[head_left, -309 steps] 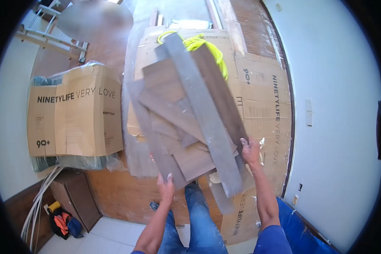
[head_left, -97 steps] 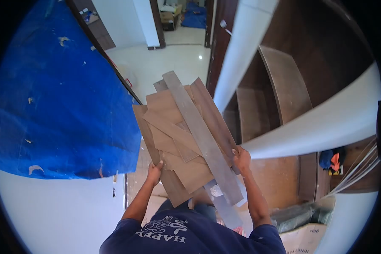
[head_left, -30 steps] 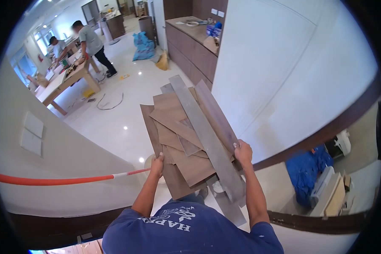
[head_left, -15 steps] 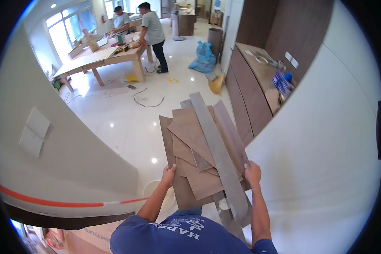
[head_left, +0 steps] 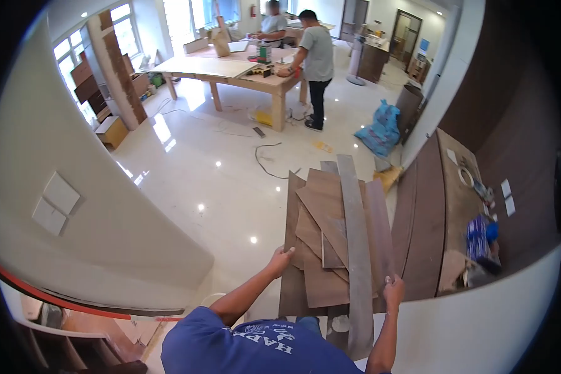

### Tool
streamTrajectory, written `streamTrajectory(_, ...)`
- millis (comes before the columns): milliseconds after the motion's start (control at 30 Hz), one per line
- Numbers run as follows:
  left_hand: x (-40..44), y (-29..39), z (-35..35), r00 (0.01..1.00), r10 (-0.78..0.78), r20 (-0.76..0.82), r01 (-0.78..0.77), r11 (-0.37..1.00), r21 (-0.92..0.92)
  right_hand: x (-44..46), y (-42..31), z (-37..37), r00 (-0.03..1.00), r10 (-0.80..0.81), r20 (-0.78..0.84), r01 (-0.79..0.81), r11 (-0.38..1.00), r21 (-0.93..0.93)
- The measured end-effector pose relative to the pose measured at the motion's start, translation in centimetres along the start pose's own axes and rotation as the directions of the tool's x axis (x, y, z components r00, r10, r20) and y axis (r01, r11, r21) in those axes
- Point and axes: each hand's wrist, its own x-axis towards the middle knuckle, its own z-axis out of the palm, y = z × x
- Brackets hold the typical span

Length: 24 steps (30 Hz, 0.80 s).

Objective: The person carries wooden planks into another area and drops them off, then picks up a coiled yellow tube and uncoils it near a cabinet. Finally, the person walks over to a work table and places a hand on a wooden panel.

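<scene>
Between both hands I carry a loose stack of brown veneer sheets (head_left: 321,274) in front of my body. My left hand (head_left: 280,262) is closed on the left edge of the largest sheet, thumb on top. On the other side my right hand (head_left: 393,292) grips the right edge of the stack. Smaller cut pieces lie at angles across the middle. A long grey strip (head_left: 355,249) rests lengthwise on top. The fingers beneath the sheets are hidden.
A wooden worktable (head_left: 230,78) with tools stands ahead, two people beside it. A loose cable (head_left: 265,165) lies on the shiny floor. Further right are a blue sack (head_left: 380,128) and a brown cabinet (head_left: 417,206) with items on its ledge. A white wall (head_left: 124,206) curves at my left.
My view has turned left and moved forward, so the worktable and cabinet sit further right. Both hands still hold the stack, which now appears further right in view.
</scene>
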Motion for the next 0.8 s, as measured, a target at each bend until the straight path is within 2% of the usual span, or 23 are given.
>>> streamTrajectory(33,2.4,0.7,0.6,0.999,0.047,-0.019,-0.048,0.999,-0.027,2.7,-0.7,0.8,1.000,-0.030,0.003,0.030,0.998,0.056)
streamTrajectory(133,9.4,3.8,1.1,1.000,-0.002,-0.014,0.002,1.000,0.004,11.3,-4.0,3.7,0.999,-0.001,0.046,-0.005,0.992,0.125)
streamTrajectory(167,10.6,4.6,2.0,1.000,-0.008,-0.018,0.008,1.000,0.002,13.5,-4.5,3.1,0.994,-0.048,0.096,0.030,0.982,0.185)
streamTrajectory(233,14.7,5.8,2.5,0.999,0.005,-0.038,-0.005,1.000,-0.020,19.9,-5.6,5.8,0.985,-0.146,0.094,0.131,0.980,0.152)
streamTrajectory(267,16.9,6.6,2.9,0.996,0.026,-0.088,-0.029,0.999,-0.037,23.4,-6.4,7.5,0.978,-0.187,0.090,0.172,0.974,0.149)
streamTrajectory(367,22.7,9.1,3.2,0.972,0.077,-0.221,-0.087,0.996,-0.035,31.8,-11.1,9.9,0.954,-0.265,0.137,0.214,0.928,0.304)
streamTrajectory(467,25.6,12.8,1.5,0.963,0.014,-0.271,-0.026,0.999,-0.044,36.0,-17.0,11.0,0.932,-0.342,0.119,0.310,0.923,0.228)
streamTrajectory(567,30.6,14.3,-1.0,0.952,0.014,-0.306,-0.059,0.989,-0.137,40.9,-24.1,12.5,0.911,-0.362,0.198,0.330,0.927,0.176)
streamTrajectory(667,35.1,17.3,-2.7,0.897,0.043,-0.439,-0.098,0.990,-0.102,46.4,-29.8,16.9,0.870,-0.455,0.190,0.412,0.883,0.227)
streamTrajectory(800,41.4,20.8,-7.4,0.884,0.035,-0.466,-0.122,0.980,-0.157,52.7,-38.6,22.7,0.833,-0.474,0.285,0.447,0.881,0.158)
